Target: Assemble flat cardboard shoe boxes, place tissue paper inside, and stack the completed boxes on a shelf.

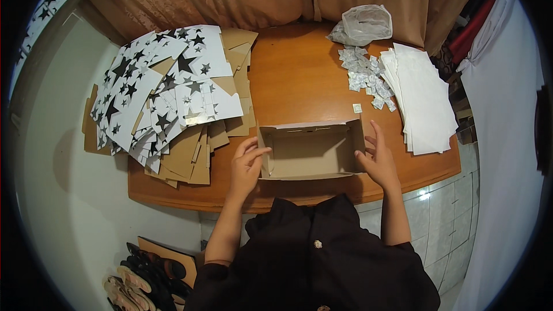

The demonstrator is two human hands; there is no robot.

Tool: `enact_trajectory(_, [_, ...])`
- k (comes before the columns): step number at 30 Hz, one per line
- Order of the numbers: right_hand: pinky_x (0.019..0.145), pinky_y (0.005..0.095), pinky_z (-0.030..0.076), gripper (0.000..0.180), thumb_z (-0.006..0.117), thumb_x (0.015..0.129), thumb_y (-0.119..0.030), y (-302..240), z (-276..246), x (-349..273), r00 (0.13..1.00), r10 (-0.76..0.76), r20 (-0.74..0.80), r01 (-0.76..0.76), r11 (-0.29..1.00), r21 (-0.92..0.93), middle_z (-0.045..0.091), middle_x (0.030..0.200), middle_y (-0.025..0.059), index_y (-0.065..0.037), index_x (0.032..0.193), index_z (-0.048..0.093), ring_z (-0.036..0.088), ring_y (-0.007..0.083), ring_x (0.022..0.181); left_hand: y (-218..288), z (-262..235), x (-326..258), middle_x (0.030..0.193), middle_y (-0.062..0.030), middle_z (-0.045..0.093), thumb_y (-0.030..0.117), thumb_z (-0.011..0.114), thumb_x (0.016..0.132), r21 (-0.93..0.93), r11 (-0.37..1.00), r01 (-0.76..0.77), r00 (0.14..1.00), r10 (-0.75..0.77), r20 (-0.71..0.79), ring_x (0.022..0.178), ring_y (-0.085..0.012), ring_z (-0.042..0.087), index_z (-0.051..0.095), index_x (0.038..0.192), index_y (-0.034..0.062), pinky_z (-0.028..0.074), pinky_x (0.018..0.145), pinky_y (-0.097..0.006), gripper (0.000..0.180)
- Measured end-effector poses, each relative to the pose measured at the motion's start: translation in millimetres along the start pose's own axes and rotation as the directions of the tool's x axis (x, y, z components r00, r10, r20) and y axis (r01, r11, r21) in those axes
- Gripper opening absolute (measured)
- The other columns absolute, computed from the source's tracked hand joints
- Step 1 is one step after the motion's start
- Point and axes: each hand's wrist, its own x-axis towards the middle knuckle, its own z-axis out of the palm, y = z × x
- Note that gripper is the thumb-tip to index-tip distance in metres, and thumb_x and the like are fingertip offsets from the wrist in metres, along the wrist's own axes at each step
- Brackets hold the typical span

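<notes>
An open cardboard box (314, 155), brown inside, stands at the near edge of the wooden table in front of me. My left hand (247, 164) is at its left wall, fingers apart and the fingertips at the rim. At the right wall is my right hand (377, 158), its fingers spread and the thumb by the rim. Neither hand is wrapped round the box. A single small white packet (357, 108) lies just beyond the box's far right corner.
Flat star-printed cardboard sheets (167, 86) pile up at the left. On the right are several small packets (366, 75), a clear plastic bag (366, 26) and a stack of white paper sheets (423, 101). Shoes (147, 279) sit on the floor at lower left.
</notes>
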Motion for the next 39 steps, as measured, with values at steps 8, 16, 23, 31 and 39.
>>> enact_trajectory(8, [0.059,0.0294,0.047,0.063,0.047,0.081,-0.002,4.7,-18.2,2.9,0.997,0.051,-0.051,-0.06,0.978,-0.2,0.063,0.08,0.0166,-0.012,0.14,0.026,0.059,0.0154,0.062,-13.4,-30.6,0.1,0.121,-0.0185,0.049,0.007,0.051,0.084,0.249,0.965,0.085,0.994,-0.066,-0.085,0.111,-0.0316,0.049,0.058,0.115,-0.0013,0.037,0.096,-0.034,0.032])
enact_trajectory(16, [0.054,0.0329,0.043,0.034,0.043,0.08,0.002,36.1,-12.0,-6.6,0.966,-0.125,-0.225,0.077,0.974,-0.212,0.059,0.069,0.0186,-0.001,0.109,0.06,0.056,0.0223,0.055,50.0,7.4,-23.7,0.112,-0.0106,0.056,0.025,0.071,0.071,0.203,0.815,-0.543,0.84,0.528,0.124,0.107,-0.0278,0.051,0.063,0.099,0.0086,0.034,0.097,-0.048,0.034])
enact_trajectory(23, [0.07,0.0368,0.049,0.029,0.043,0.081,0.0,45.3,-14.4,-9.4,0.947,-0.162,-0.277,0.108,0.974,-0.2,0.064,0.091,0.0238,0.002,0.103,0.063,0.064,0.0333,0.078,39.7,11.9,8.6,0.104,-0.005,0.06,0.036,0.078,0.063,0.442,0.74,-0.507,0.861,0.412,0.297,0.1,-0.0246,0.057,0.065,0.1,0.0141,0.035,0.095,-0.05,0.045])
enact_trajectory(31, [0.068,0.0312,0.05,0.03,0.042,0.082,0.001,39.4,-12.1,-5.3,0.956,-0.209,-0.206,0.137,0.939,-0.315,0.065,0.093,0.0205,0.001,0.104,0.063,0.065,0.0263,0.075,11.9,21.8,22.8,0.12,-0.0122,0.054,0.058,0.072,0.06,0.778,0.607,-0.162,0.973,-0.034,0.229,0.118,-0.0273,0.046,0.057,0.12,0.0151,0.016,0.104,-0.06,0.075])
enact_trajectory(39, [0.075,0.0397,0.049,0.043,0.044,0.085,-0.002,32.9,21.1,-12.5,0.94,-0.107,-0.323,0.018,0.964,-0.265,0.062,0.1,0.0228,-0.004,0.127,0.048,0.062,0.0375,0.089,-14.7,45.5,26.4,0.125,-0.015,0.048,0.034,0.066,0.073,0.586,0.714,-0.383,0.911,0.187,0.368,0.12,-0.03,0.042,0.05,0.126,0.0144,0.016,0.106,-0.059,0.059])
